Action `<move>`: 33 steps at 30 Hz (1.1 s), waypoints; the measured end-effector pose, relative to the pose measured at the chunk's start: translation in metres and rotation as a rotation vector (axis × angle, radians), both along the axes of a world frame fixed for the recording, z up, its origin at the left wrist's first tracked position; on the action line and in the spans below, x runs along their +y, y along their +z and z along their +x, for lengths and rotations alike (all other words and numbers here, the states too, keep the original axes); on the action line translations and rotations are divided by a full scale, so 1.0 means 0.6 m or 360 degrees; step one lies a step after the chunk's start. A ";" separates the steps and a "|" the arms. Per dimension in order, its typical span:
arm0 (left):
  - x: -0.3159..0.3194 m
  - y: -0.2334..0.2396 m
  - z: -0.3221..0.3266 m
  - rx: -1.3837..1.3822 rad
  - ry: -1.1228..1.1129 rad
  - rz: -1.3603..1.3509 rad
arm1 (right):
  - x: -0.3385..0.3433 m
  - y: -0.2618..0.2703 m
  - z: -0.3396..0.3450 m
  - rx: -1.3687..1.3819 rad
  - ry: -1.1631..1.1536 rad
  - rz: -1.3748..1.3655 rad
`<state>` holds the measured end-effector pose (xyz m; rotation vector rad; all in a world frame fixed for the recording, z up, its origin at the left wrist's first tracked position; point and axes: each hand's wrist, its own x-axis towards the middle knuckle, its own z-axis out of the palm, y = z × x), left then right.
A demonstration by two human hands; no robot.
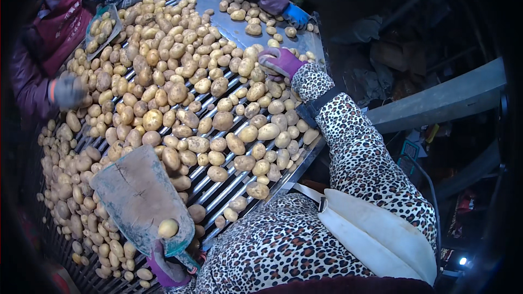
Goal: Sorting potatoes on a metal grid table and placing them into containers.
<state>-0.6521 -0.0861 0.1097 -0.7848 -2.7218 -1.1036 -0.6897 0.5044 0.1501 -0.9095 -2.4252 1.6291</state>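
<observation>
My left hand [165, 267], in a purple and grey glove, grips the handle end of a flat, dirt-coated plastic scoop [135, 196] with a green rim. One potato [168, 228] lies on the scoop near my thumb. My right hand [280, 62], gloved alike, reaches over the potatoes [220, 121] by the edge of the metal sheet; its fingers curve down among them, and whether they hold one cannot be told. Many potatoes of mixed sizes lie around both hands on a rack of metal bars [212, 190].
A co-worker's grey-gloved hand [68, 92] is blurred over potatoes at the left, below another scoop [104, 30] holding potatoes. Another person's blue-gloved hand [296, 15] rests by potatoes on the metal sheet [233, 30]. A raised metal edge [286, 190] runs before me; a pale beam [441, 98] stands right.
</observation>
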 end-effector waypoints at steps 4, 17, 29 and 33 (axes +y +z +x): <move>0.002 -0.006 -0.004 -0.0039 -0.0177 -0.0075 | -0.028 -0.006 0.071 -0.0083 0.0029 -0.0258; -0.012 0.008 0.024 -0.0231 -0.0633 0.0276 | -0.195 -0.042 0.392 0.0832 -0.0468 -0.1575; -0.035 0.017 0.035 -0.0249 -0.0641 0.0234 | -0.141 -0.034 0.312 0.0519 -0.0185 -0.0079; -0.043 0.012 0.032 -0.0268 -0.0514 0.0326 | -0.082 -0.026 0.188 0.0089 0.0067 0.0705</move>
